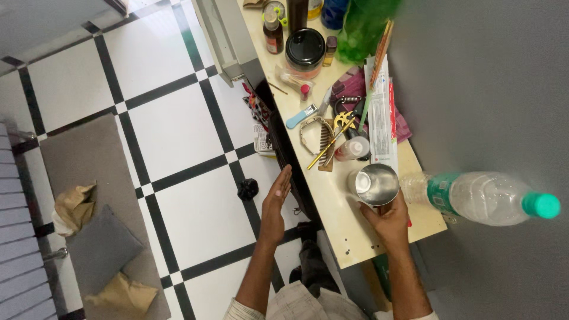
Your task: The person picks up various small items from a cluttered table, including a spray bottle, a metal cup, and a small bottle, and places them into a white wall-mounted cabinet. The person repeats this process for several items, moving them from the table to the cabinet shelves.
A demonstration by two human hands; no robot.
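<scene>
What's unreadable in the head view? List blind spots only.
- Steel cup: base and the right hand fingers hidden behind the cup wall; whether it holds anything is unclear.
- Green bottle: blurred, top cut off by the upper edge.
- Jars and bottles at the shelf far end: cut off by the top edge.
- Black object on the floor: too small to identify.
- Left hand: open, touching nothing.

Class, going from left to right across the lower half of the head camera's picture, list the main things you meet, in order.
Brown paper bag → small black thing on the floor → left hand → steel cup held by right hand → plastic bottle → its green cap.
</scene>
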